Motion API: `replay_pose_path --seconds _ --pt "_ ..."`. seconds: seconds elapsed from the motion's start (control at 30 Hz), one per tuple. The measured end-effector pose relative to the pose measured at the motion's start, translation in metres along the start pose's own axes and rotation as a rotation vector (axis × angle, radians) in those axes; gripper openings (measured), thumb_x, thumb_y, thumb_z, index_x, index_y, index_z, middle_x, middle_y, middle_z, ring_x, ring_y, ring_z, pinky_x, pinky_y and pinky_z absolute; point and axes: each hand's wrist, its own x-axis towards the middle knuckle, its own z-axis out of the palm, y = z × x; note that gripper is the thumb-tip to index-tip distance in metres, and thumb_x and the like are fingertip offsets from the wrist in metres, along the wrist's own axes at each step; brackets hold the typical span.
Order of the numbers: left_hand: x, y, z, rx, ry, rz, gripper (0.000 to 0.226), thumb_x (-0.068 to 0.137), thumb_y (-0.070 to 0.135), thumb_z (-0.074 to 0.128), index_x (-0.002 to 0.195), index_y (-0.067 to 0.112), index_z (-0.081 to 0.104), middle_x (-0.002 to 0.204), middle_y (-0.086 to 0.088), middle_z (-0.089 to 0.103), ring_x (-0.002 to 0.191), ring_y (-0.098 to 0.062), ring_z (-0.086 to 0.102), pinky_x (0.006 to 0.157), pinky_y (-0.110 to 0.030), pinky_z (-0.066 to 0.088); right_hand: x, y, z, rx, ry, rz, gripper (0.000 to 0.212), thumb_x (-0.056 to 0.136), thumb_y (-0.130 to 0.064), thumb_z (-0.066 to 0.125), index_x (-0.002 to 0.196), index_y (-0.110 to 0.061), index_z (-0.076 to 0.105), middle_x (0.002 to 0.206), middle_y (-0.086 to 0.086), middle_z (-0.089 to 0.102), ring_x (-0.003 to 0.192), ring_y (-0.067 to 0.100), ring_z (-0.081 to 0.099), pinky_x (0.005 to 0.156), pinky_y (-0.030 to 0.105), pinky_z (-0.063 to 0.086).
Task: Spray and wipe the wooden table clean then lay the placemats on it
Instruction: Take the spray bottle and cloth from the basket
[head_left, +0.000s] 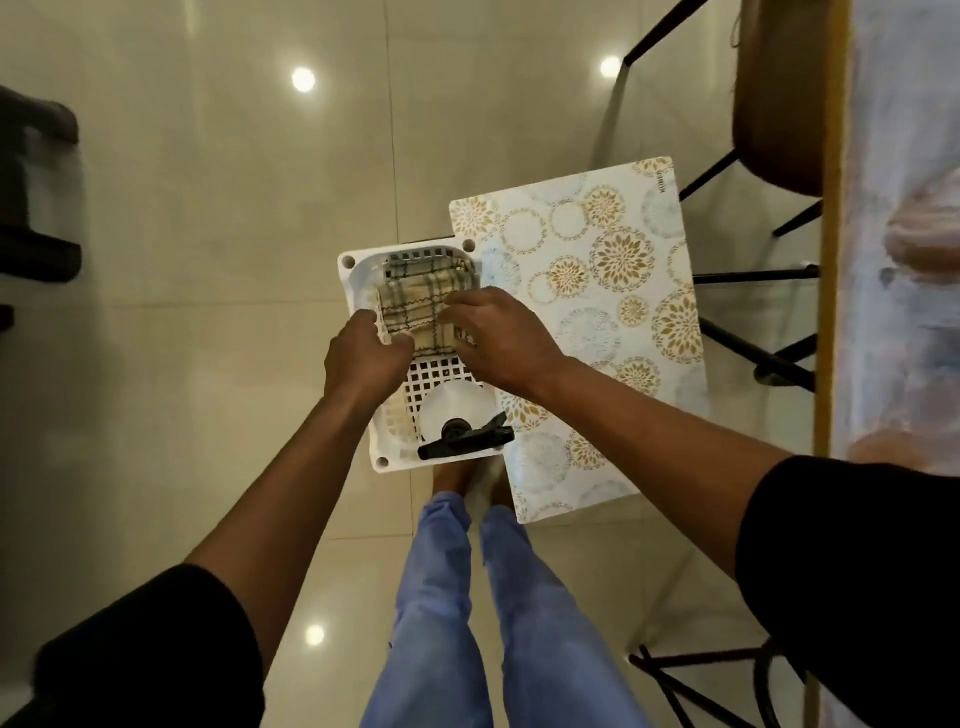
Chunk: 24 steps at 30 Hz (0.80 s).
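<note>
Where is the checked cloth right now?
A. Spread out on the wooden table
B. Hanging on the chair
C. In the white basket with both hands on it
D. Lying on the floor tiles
C: the checked cloth lies inside the white basket, with the left hand gripping its near edge and the right hand resting on it, and the spray bottle stands in the same basket.

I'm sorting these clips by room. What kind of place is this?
Probably a home dining area: a glossy tiled floor, a wooden table edge at right with a black-legged chair drawn up to it, and a patterned placemat beside a white basket.
</note>
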Motion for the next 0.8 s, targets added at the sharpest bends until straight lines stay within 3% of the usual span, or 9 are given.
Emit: replay_pose_path --seconds 0.13,0.27,0.4,0.47,0.57,0.67,0.73,0.8 --pt "0.014 -0.010 0.012 -0.025 0.046 -0.123 0.047 0.098 0.035 0.067 0.138 0.012 0.061 0.132 -0.010 0.070 0.126 -0.035 0.062 0.105 -0.041 0.050 0.009 0.017 0.021 -0.196 -0.004 -0.194 0.036 0.085 -0.014 0.075 0.121 -0.008 0.075 0.132 0.012 0.069 0.126 0.035 0.058 0.098 0.051 0.055" --pt "0.022 -0.014 0.018 -0.078 0.107 -0.140 0.038 0.095 0.034 0.070 0.128 0.017 0.070 0.127 -0.008 0.073 0.120 -0.033 0.066 0.103 -0.043 0.053 0.013 0.025 0.030 -0.227 0.015 -0.224 0.037 0.082 -0.018 0.079 0.118 -0.010 0.077 0.132 0.010 0.070 0.126 0.036 0.059 0.091 0.054 0.057" --pt "0.031 -0.016 0.022 -0.237 0.141 -0.177 0.027 0.081 0.045 0.080 0.092 0.021 0.074 0.095 -0.004 0.078 0.091 -0.032 0.076 0.089 -0.046 0.062 0.015 0.026 0.032 -0.229 0.020 -0.201 0.039 0.081 -0.024 0.080 0.118 -0.011 0.077 0.132 0.009 0.071 0.126 0.035 0.060 0.090 0.052 0.057" --pt "0.033 -0.017 0.022 -0.367 0.118 -0.205 0.028 0.079 0.041 0.087 0.075 0.016 0.074 0.076 -0.006 0.077 0.075 -0.030 0.078 0.082 -0.048 0.065 0.014 0.026 0.032 -0.219 0.009 -0.180 0.050 0.078 -0.033 0.085 0.122 -0.012 0.075 0.133 0.007 0.070 0.128 0.034 0.059 0.091 0.050 0.056" --pt "0.033 -0.017 0.018 -0.558 0.038 -0.241 0.035 0.080 0.028 0.091 0.090 -0.001 0.075 0.074 -0.011 0.076 0.065 -0.025 0.075 0.073 -0.045 0.068 0.013 0.024 0.031 -0.210 0.003 -0.148 0.066 0.076 -0.046 0.085 0.131 -0.013 0.068 0.135 0.005 0.068 0.130 0.031 0.056 0.094 0.048 0.054" --pt "0.027 -0.007 0.010 -0.641 -0.017 -0.239 0.034 0.079 0.025 0.093 0.091 -0.002 0.076 0.080 -0.014 0.078 0.067 -0.025 0.076 0.065 -0.035 0.066 0.013 0.015 0.029 -0.189 0.021 -0.107 0.076 0.075 -0.056 0.083 0.136 -0.016 0.061 0.129 0.003 0.068 0.125 0.029 0.056 0.092 0.046 0.053" --pt "0.021 0.002 0.005 -0.692 -0.047 -0.234 0.031 0.079 0.023 0.094 0.089 0.000 0.077 0.083 -0.016 0.079 0.068 -0.025 0.077 0.062 -0.033 0.064 0.012 0.008 0.027 -0.169 0.071 -0.083 0.072 0.079 -0.056 0.078 0.137 -0.017 0.060 0.126 0.003 0.068 0.119 0.028 0.058 0.089 0.044 0.053" --pt "0.013 0.012 0.001 -0.713 -0.053 -0.204 0.027 0.080 0.023 0.093 0.085 0.002 0.076 0.080 -0.015 0.078 0.065 -0.023 0.075 0.061 -0.032 0.063 0.014 0.004 0.026 -0.144 0.160 -0.071 0.058 0.083 -0.042 0.074 0.134 -0.016 0.065 0.119 0.004 0.071 0.108 0.030 0.063 0.082 0.044 0.054"
